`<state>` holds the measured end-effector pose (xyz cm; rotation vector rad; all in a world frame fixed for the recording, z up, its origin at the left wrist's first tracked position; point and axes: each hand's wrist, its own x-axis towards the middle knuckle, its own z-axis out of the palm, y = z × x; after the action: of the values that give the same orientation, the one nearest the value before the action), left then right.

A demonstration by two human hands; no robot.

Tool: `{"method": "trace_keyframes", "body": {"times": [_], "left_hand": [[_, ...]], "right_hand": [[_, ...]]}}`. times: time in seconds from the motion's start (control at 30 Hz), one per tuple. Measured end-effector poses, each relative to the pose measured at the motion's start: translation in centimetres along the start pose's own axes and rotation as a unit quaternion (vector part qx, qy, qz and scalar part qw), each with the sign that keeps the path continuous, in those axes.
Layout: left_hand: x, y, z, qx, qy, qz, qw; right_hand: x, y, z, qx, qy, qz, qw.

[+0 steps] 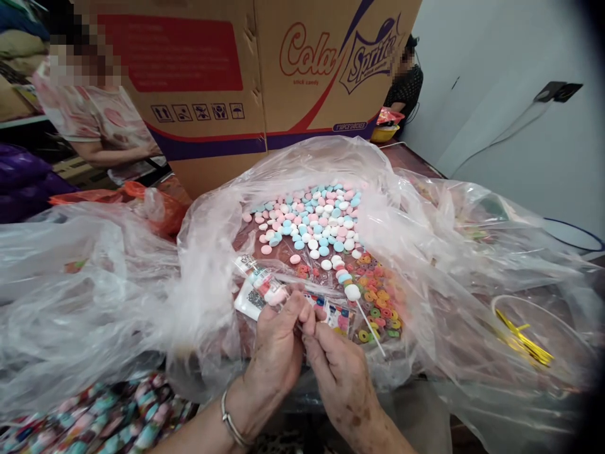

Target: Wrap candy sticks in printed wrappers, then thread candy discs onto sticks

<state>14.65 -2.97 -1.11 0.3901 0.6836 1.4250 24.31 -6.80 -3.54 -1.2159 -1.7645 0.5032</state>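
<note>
My left hand (281, 340), with a metal bracelet at its wrist, is closed on the lower end of a candy stick in a printed clear wrapper (263, 282), which tilts up to the left. My right hand (338, 362) is closed too, its fingertips pinched against the left ones; what lies between them is hidden. Just beyond the right hand rests an unwrapped candy stick (352, 292), with marshmallow-like sweets on a white stick. Flat printed wrappers (338, 315) lie under and beyond my hands.
Pink, blue and white candies (312, 221) are heaped on the table, with coloured gummy rings (378, 296) at right. Crumpled clear plastic sheeting (208, 271) surrounds them. Yellow twist ties (524, 340) lie right. A large carton (265, 82) stands behind; finished candy sticks (104, 416) lie lower left. Two people are beyond.
</note>
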Motion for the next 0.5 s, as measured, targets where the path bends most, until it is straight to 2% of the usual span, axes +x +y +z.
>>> {"method": "trace_keyframes", "body": {"times": [0.17,0.33,0.43,0.5], "left_hand": [[-0.7,-0.6,-0.5,0.079,-0.003,-0.003,0.997],[-1.2,-1.4,-1.6,0.159,-0.078,-0.025,0.984],[-1.3,-1.5,-2.0,0.175,-0.108,-0.04,0.978],[-1.3,-1.2,-2.1,0.203,-0.109,-0.053,0.972]], "right_hand": [[0.0,0.0,0.5,0.043,-0.001,0.04,0.998],[-0.6,0.3,1.2,0.026,0.01,0.057,0.998],[-0.7,0.5,1.0,0.011,0.003,0.044,0.999],[-0.4,0.3,0.1,-0.021,-0.027,-0.002,0.999]]}}
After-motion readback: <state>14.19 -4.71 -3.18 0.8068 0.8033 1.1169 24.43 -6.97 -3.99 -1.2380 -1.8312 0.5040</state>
